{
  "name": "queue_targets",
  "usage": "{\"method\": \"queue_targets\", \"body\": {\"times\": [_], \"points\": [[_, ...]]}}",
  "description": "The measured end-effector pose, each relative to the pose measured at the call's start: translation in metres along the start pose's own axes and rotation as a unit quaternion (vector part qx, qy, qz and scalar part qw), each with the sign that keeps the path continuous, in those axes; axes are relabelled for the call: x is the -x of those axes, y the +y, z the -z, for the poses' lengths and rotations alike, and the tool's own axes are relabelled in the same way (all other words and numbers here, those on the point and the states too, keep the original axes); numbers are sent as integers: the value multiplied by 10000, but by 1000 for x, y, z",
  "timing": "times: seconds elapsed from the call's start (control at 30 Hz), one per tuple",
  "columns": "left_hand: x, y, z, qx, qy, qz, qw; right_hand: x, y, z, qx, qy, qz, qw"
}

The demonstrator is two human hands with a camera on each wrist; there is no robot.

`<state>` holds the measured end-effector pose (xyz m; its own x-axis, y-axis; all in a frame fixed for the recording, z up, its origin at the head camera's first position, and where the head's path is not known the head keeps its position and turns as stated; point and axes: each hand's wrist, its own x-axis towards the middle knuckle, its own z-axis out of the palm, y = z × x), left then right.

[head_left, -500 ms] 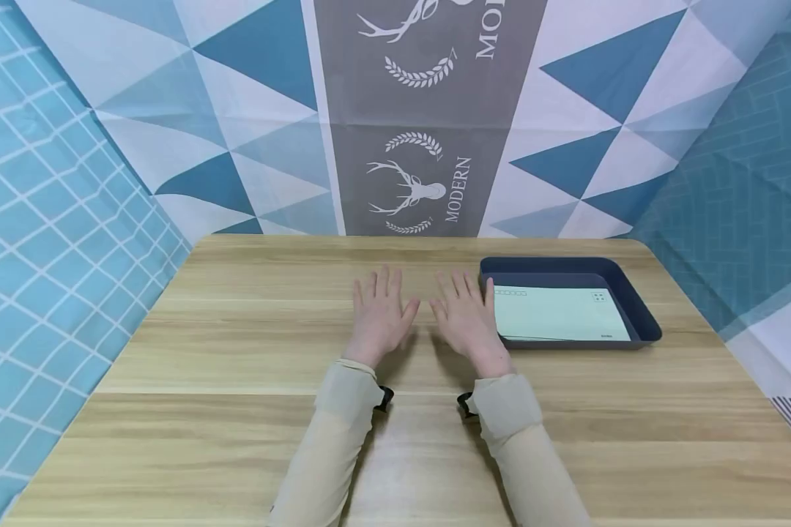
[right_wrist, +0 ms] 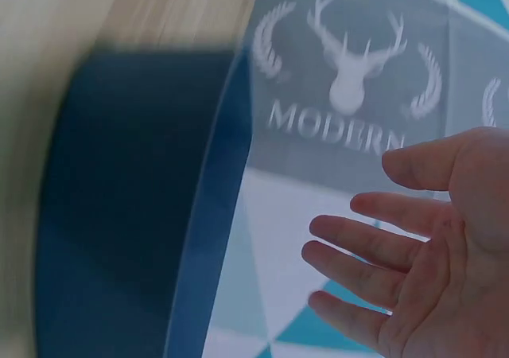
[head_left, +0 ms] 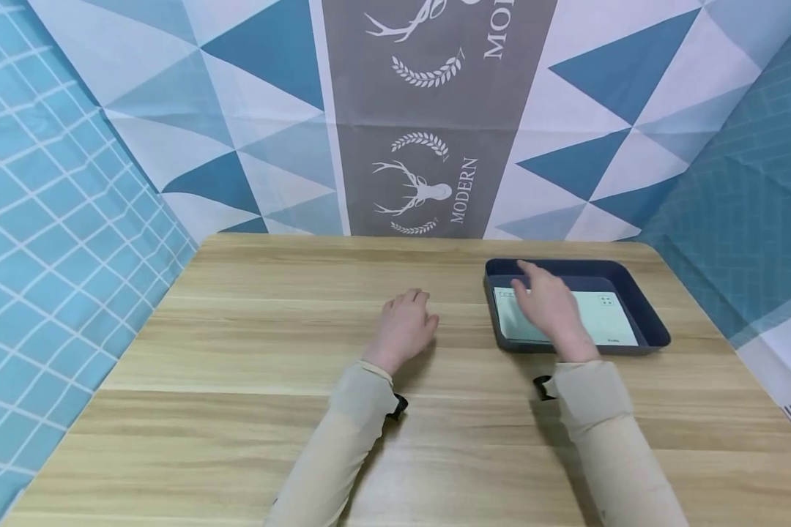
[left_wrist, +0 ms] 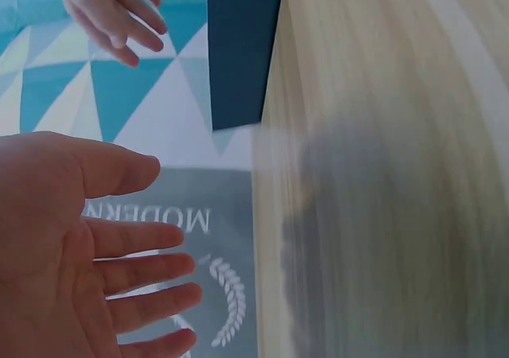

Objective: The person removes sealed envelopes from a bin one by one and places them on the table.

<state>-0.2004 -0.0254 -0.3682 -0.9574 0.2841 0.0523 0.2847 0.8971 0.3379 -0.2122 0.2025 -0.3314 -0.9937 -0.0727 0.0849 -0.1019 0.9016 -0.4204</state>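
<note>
A dark blue tray (head_left: 649,326) stands at the right of the table, with pale green envelopes (head_left: 609,318) lying in it; how many is hard to tell. Over the tray's left half hovers my right hand (head_left: 550,304), fingers spread and holding nothing, hiding part of the top envelope. In the right wrist view that hand (right_wrist: 406,254) is apart from the tray wall (right_wrist: 135,199). My left hand (head_left: 405,326) is above the middle of the table, left of the tray. The left wrist view shows this hand (left_wrist: 103,254) with loosely extended fingers and nothing in its grasp.
The wooden table (head_left: 237,351) reaches back to a patterned cloth (head_left: 428,110) with triangles and a deer print. Blue checked cloth (head_left: 33,219) hangs along the left side, and a teal cloth (head_left: 758,205) on the right. Both wrists carry a black strap piece.
My right hand has moved right, from beside the tray's left edge to over the envelopes. The left hand has shifted slightly right and toward me, its fingers more bent.
</note>
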Motion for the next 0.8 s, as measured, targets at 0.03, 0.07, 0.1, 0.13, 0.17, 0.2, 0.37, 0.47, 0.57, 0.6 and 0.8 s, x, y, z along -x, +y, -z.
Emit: {"method": "queue_targets", "body": {"times": [0.03,0.07,0.1,0.13,0.17,0.2,0.37,0.47,0.57,0.6,0.8], "points": [[-1,3,-1,20,16,-72,10000,1,8,5,-13,57,-57,10000],[-2,6,-1,36,22,-136,9999,1,16,10,-22,142,-113,9998],[-4,9,-2,59,32,-204,9998,2,24,15,-30,218,-162,9996],[-5,12,-3,94,16,-252,9996,3,33,19,-39,288,-235,9993],[-5,15,-4,124,-11,-285,9995,3,42,23,-45,362,-290,9989],[-6,18,-5,160,-47,-304,9994,4,52,27,-68,416,-361,9985],[-11,30,-10,216,-158,-347,9990,4,103,41,-166,573,-739,9955],[-17,37,-11,142,-94,-529,9985,5,130,48,-101,607,-953,9935],[-22,46,-13,47,-82,-681,9976,10,151,52,-34,440,-1264,9910],[-24,49,-14,23,-103,-707,9974,12,156,53,-44,322,-1380,9899],[-30,64,-21,26,-94,-761,9971,19,177,48,7,-384,-1690,9849]]}}
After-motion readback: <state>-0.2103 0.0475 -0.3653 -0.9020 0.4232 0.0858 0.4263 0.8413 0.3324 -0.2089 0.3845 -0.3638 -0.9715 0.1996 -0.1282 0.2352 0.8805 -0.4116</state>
